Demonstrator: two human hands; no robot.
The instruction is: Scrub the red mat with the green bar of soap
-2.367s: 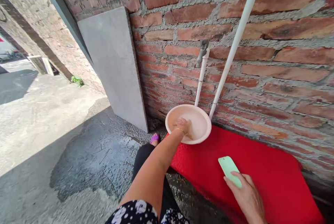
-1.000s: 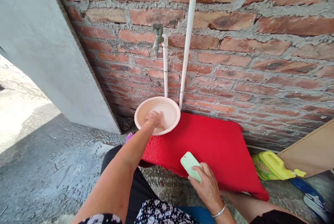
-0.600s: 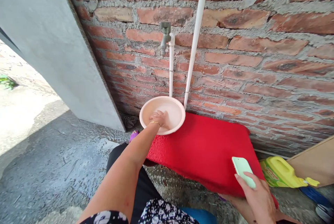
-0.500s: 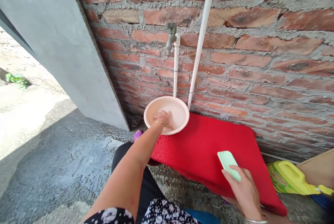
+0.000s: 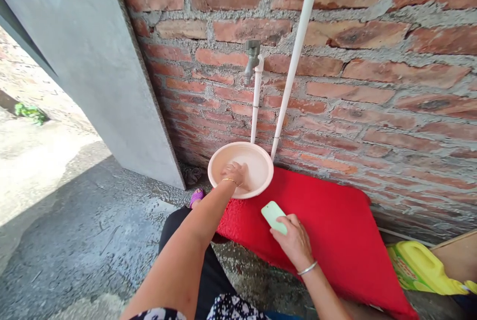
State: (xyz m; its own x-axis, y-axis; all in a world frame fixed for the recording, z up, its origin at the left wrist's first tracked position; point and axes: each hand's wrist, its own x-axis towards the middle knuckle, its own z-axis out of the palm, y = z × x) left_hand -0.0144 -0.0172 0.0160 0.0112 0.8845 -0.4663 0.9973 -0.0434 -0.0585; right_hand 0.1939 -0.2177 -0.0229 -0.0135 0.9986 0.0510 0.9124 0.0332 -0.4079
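Observation:
A light-green scrub brush (image 5: pixel 274 216), flat-backed with rounded ends, is gripped in my right hand (image 5: pixel 296 243) above the red cloth; its underside is hidden. My left hand (image 5: pixel 236 173) reaches into the pale pink basin (image 5: pixel 267 181), fingers apart in the water, with nothing visible in it. Water partly blurs those fingers. The basin stands at the far left end of the red cloth (image 5: pixel 331 220), which lies spread over a low support. Near the basin, the cloth looks crumpled and wet.
A grey tap (image 5: pixel 252 59) juts from the brick wall (image 5: pixel 372 71) above the basin, beside white pipes (image 5: pixel 292 71). A grey slab (image 5: pixel 100 71) leans at left over wet concrete (image 5: pixel 85 230). At right lies a yellow detergent bottle (image 5: pixel 421 265).
My right hand has moved left with the scrub brush, over the cloth and closer to the basin. My left hand stays in the basin. The view has shifted slightly.

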